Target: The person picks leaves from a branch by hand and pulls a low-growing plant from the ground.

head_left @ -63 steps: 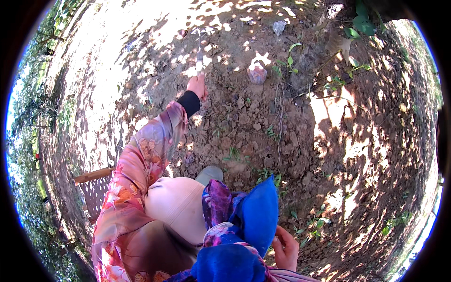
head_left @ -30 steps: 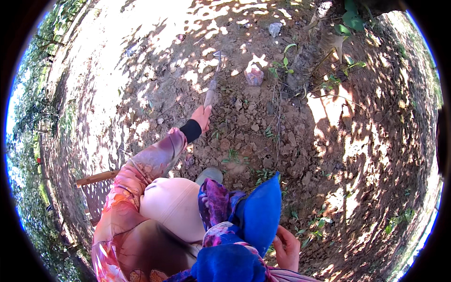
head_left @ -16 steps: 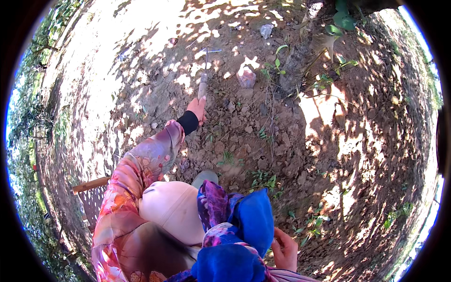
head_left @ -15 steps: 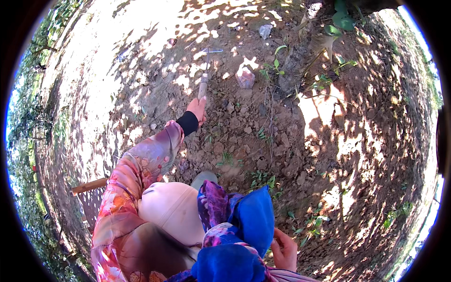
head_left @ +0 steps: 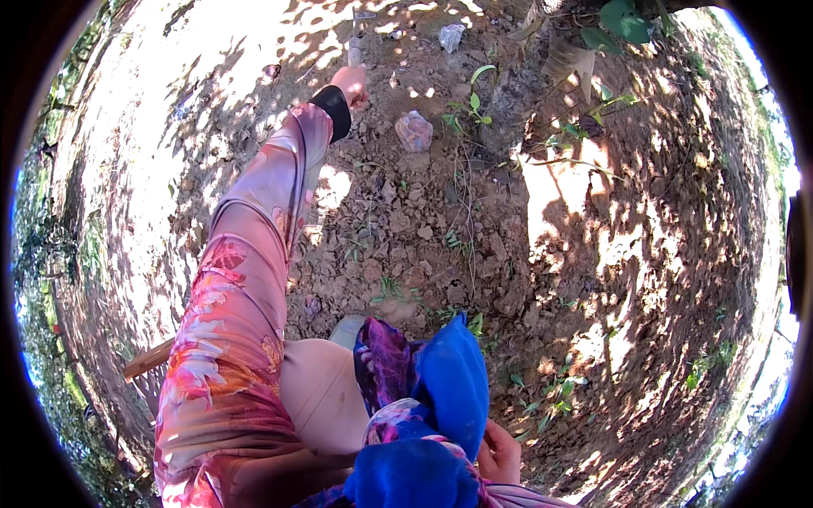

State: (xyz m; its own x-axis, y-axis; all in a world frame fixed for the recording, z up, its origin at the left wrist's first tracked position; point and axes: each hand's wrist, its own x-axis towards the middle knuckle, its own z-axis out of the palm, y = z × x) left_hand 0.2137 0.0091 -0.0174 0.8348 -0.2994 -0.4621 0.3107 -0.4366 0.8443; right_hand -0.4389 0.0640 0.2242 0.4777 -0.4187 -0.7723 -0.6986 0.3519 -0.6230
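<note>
My left arm stretches far forward, and my left hand (head_left: 351,85) is closed round the wooden handle of a small hand hoe (head_left: 355,56). Its thin metal shaft and crosswise blade point away from me, over dry soil at the top of the view. A pinkish, rock-like lump (head_left: 414,131) lies to the right of that hand. My right hand (head_left: 500,455) is low down beside the blue scarf (head_left: 456,381). Its fingers look curled, partly covered by the cloth, and what they hold, if anything, is hidden.
A whitish crumpled lump (head_left: 451,36) lies farther off. Green seedlings (head_left: 474,106) grow near a tree base (head_left: 567,59) at the upper right. Weeds (head_left: 559,394) stand at lower right. A wooden bar (head_left: 148,360) shows left of my sleeve, and my shoe (head_left: 345,330) on crumbly soil.
My left hand has moved forward, carrying the hoe farther away, and the arm has straightened. The view has shifted slightly. My right hand stays low beside the scarf.
</note>
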